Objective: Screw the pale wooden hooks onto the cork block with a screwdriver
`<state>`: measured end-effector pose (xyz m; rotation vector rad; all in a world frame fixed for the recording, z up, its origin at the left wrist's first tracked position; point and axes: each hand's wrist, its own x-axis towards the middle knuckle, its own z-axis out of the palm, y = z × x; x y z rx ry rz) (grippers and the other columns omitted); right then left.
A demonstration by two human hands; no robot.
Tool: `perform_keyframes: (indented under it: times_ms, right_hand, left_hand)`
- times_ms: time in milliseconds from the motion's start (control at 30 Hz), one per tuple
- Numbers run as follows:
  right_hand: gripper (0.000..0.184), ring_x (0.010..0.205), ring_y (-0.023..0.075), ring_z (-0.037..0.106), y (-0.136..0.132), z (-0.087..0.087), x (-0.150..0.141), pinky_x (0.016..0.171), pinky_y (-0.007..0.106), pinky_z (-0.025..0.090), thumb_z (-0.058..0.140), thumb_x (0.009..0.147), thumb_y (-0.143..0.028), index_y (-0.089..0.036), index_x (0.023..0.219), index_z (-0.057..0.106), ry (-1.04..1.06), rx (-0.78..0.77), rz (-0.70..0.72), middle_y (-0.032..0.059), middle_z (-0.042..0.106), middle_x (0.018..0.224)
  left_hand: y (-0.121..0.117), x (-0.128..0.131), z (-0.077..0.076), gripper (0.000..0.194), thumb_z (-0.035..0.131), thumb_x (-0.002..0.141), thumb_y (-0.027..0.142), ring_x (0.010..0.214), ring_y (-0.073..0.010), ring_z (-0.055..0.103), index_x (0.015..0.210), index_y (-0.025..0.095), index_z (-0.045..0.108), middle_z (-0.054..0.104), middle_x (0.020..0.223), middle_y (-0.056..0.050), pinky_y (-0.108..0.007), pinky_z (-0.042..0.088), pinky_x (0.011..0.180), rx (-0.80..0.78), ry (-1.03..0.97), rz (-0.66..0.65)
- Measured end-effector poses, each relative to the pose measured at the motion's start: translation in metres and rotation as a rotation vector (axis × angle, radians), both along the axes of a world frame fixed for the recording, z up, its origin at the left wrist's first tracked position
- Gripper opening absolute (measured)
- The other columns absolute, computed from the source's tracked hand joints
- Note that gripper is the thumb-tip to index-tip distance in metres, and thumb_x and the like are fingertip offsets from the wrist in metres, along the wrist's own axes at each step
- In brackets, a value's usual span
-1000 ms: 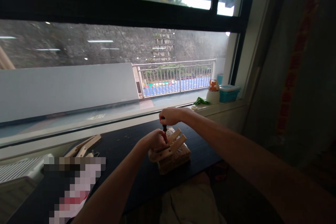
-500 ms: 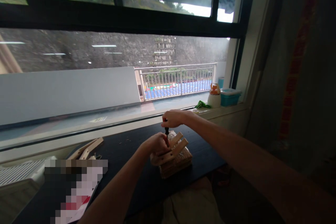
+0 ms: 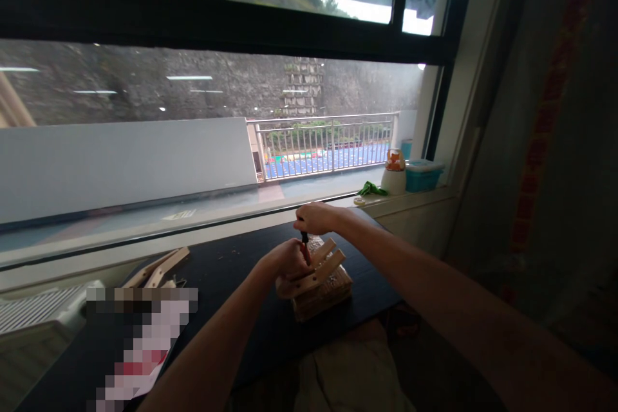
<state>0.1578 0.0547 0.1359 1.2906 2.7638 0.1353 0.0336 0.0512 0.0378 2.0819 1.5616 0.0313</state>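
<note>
Two wooden bars (image 3: 324, 271) are supported by a block (image 3: 322, 304) on the table (image 3: 217, 283). A dark-handled tool (image 3: 304, 237) is held upright at them, its top enclosed by the right hand (image 3: 315, 217), fingers curled. The left hand (image 3: 290, 259) is placed at its lower end; what its fingers pinch cannot be told. Further wooden pieces (image 3: 167, 266) are laid at left.

Indoor room, work spot at a dark table (image 3: 212, 270) right against a wide dark-framed window (image 3: 241, 20). Can't tell if it's school, office or home. Outside: walkway (image 3: 294, 190), metal railing (image 3: 333, 145), blue ground (image 3: 350, 158) with white marks, rough stone wall (image 3: 217, 103). Looks more like a public building to me. Strip lights (image 3: 189, 78) reflect in the glass. Workshop cues: wooden assembly (image 3: 328, 266) at my table, loose wooden pieces (image 3: 168, 265) at its left end.
</note>
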Motion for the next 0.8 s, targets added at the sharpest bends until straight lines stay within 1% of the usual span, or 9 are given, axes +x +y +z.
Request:
perform_keyframes:
  times_ms: [67,167,300,467,667,800]
  right_hand:
    - [0.032,0.096,0.02,0.058,0.0,0.001,0.001,0.08,0.041,0.05,0.053,0.09,-0.034,-0.016,0.116,0.055,-0.003,0.005,-0.019,0.0088,0.057,0.115]
    - [0.032,0.095,0.0196,0.059,-0.004,0.008,0.003,0.079,0.04,0.05,0.053,0.09,-0.034,-0.015,0.115,0.056,-0.018,-0.003,-0.025,0.0085,0.058,0.114]
    - [0.03,0.096,0.0198,0.058,-0.01,0.015,0.004,0.081,0.041,0.049,0.053,0.089,-0.033,-0.016,0.113,0.057,-0.021,-0.01,0.024,0.008,0.058,0.113]
    - [0.029,0.097,0.0199,0.058,-0.009,0.006,0.004,0.082,0.041,0.049,0.053,0.089,-0.033,-0.016,0.112,0.057,0.01,-0.015,0.05,0.008,0.058,0.113]
    - [0.031,0.096,0.02,0.058,-0.005,-0.004,0.006,0.081,0.041,0.049,0.053,0.09,-0.034,-0.016,0.115,0.056,0.045,0.01,-0.02,0.0084,0.058,0.114]
    - [0.031,0.096,0.02,0.058,-0.009,-0.003,0.001,0.08,0.041,0.05,0.053,0.09,-0.034,-0.016,0.116,0.055,0.047,0.046,-0.072,0.0086,0.057,0.115]
  left_hand:
    - [-0.001,0.0,0.001,0.029,0.056,0.089,0.03,0.097,-0.0229,0.06,0.112,0.014,0.057,0.059,0.114,-0.007,-0.04,0.052,0.08,0.0,0.01,0.008]
    - [0.0,0.001,0.001,0.029,0.056,0.089,0.031,0.096,-0.0231,0.06,0.112,0.014,0.057,0.059,0.114,-0.007,-0.04,0.052,0.08,0.0,0.006,0.02]
    - [0.003,0.0,-0.003,0.03,0.056,0.089,0.03,0.097,-0.0232,0.06,0.114,0.014,0.056,0.058,0.116,-0.007,-0.04,0.052,0.08,0.0,-0.029,0.016]
    - [0.002,-0.002,-0.004,0.031,0.055,0.089,0.031,0.098,-0.0233,0.059,0.115,0.014,0.056,0.058,0.116,-0.008,-0.041,0.052,0.081,-0.006,-0.029,0.003]
    - [-0.002,0.0,0.003,0.029,0.056,0.089,0.03,0.096,-0.0226,0.06,0.112,0.014,0.058,0.059,0.114,-0.007,-0.04,0.052,0.08,-0.012,0.021,-0.014]
    - [-0.005,0.001,0.007,0.029,0.056,0.089,0.03,0.096,-0.0227,0.06,0.112,0.014,0.058,0.059,0.114,-0.007,-0.04,0.052,0.08,0.004,0.033,-0.018]
